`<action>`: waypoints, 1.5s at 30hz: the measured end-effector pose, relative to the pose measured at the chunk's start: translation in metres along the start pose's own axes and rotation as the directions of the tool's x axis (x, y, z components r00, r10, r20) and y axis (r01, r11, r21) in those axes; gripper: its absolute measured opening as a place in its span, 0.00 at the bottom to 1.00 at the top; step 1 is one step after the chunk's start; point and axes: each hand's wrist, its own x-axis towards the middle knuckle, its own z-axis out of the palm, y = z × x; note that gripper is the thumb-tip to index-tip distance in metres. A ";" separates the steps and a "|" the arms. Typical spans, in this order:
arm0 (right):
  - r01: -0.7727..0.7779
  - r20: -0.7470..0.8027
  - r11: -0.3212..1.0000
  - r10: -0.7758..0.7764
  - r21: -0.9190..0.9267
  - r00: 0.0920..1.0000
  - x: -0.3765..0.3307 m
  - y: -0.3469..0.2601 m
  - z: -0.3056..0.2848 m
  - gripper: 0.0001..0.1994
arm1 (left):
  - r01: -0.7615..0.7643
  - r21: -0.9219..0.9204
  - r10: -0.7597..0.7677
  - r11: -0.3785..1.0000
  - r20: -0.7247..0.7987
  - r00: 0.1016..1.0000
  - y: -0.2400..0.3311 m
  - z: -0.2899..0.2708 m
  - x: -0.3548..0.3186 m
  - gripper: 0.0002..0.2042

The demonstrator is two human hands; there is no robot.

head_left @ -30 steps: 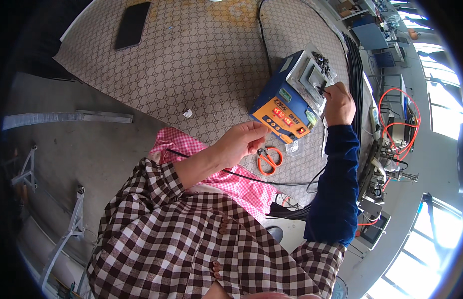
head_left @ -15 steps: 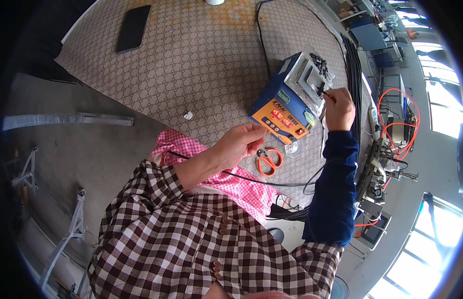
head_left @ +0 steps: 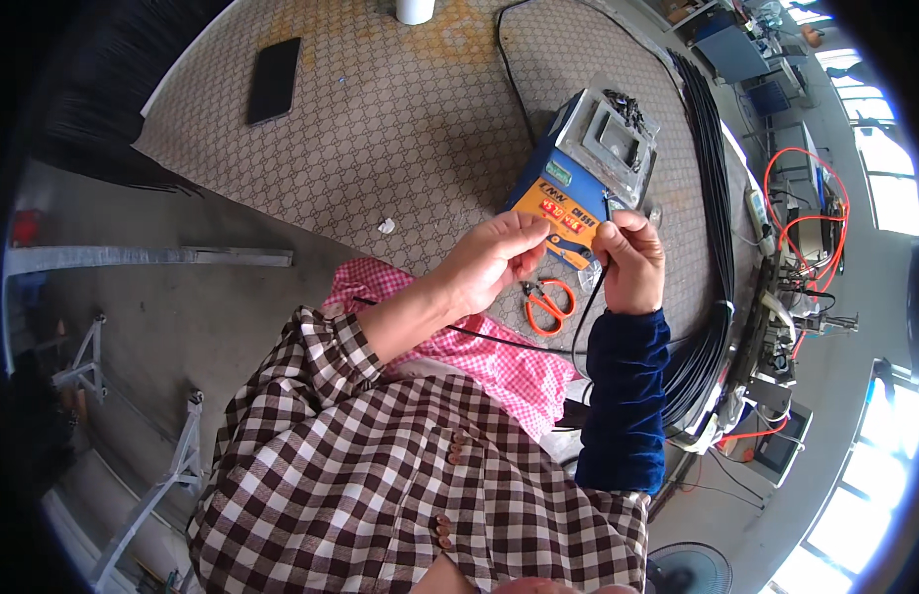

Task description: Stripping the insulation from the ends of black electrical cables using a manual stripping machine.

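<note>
My right hand (head_left: 635,262), in a dark blue sleeve, pinches a black cable (head_left: 590,309) near its end. That end points up, in front of a blue box-shaped solder pot (head_left: 540,173) with an orange display panel and a square metal basin (head_left: 618,139) on top. Just left of the panel is my left hand (head_left: 494,259), thumb and fingertips pressed together. What it holds, if anything, I cannot make out. Orange-handled snips (head_left: 551,312) lie on the table below the hands.
A pink checked cloth (head_left: 519,381) lies over my lap. Long black cables (head_left: 715,168) run along the table's right side. A phone (head_left: 274,81), a white cup (head_left: 415,10) and a crumpled white scrap (head_left: 386,226) are farther left. Small black pieces (head_left: 626,107) sit behind the basin.
My right hand has come down from the basin toward my left hand, bringing the cable end with it. My left hand keeps its pinch. The whole view has shifted slightly.
</note>
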 end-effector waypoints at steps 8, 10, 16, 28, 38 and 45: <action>-0.032 0.036 0.993 0.028 0.112 0.999 -0.014 0.020 0.004 0.05 | -0.017 -0.023 0.017 1.000 0.024 1.000 0.003 0.005 0.001 0.11; -0.042 0.031 0.994 0.039 0.099 0.999 -0.017 0.023 0.005 0.05 | -0.010 -0.037 0.012 0.999 0.034 0.999 0.003 0.005 0.002 0.11; -0.088 0.045 0.988 0.083 0.126 0.996 -0.023 0.027 0.013 0.06 | 0.009 -0.083 -0.002 0.997 0.088 0.996 0.003 0.007 0.003 0.11; -0.126 0.046 0.976 0.120 0.176 0.992 -0.024 0.036 0.015 0.06 | 0.034 -0.119 -0.026 0.992 0.072 0.997 0.001 0.001 0.005 0.10; -0.045 -0.049 0.999 0.046 0.024 0.998 -0.029 0.040 0.020 0.07 | 0.021 -0.072 -0.020 0.997 0.015 1.000 -0.003 -0.007 0.005 0.08; -0.071 -0.090 0.997 0.074 0.042 0.993 -0.034 0.044 0.026 0.08 | -0.044 0.025 0.045 0.999 -0.016 0.999 -0.007 -0.009 0.004 0.12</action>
